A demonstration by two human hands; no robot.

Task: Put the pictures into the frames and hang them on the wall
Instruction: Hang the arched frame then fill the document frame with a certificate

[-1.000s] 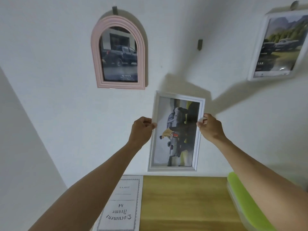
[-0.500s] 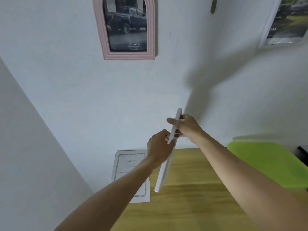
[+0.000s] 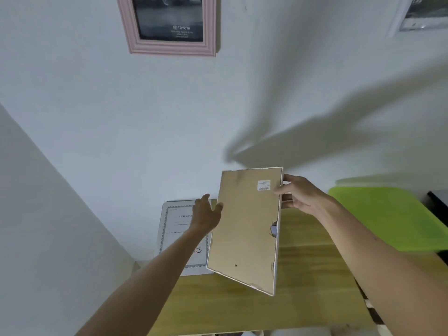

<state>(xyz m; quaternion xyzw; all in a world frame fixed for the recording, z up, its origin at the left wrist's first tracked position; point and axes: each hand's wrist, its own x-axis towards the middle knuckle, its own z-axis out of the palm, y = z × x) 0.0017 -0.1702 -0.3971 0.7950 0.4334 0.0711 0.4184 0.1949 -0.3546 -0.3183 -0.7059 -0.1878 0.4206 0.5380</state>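
I see the surface (image 3: pixel 303 275) nearest, wooden, running to the wall. Above it, the frame (image 3: pixel 244 229) is held in the air with its brown back facing me, tilted, near corner low on the right. There's a white barcode sticker (image 3: pixel 263 185) on its far right corner.

Right hand (image 3: pixel 300 195) is clamped on the frame's far right edge, thumb on the back, fingers wrapped behind. Left hand (image 3: pixel 206 214) sits at the frame's left edge, fingers hidden behind it, so I cannot tell if it's gripping.

Left of the frame, a document sheet (image 3: pixel 174 229) lies flat on the surface, partly hidden by the left arm. Right of the hands, a green lid (image 3: pixel 388 214).

On the far wall (image 3: pixel 97 105): a pink frame (image 3: pixel 169 47) with a Toyota picture hangs top centre, a white frame (image 3: pixel 417 18) top right, both cropped.
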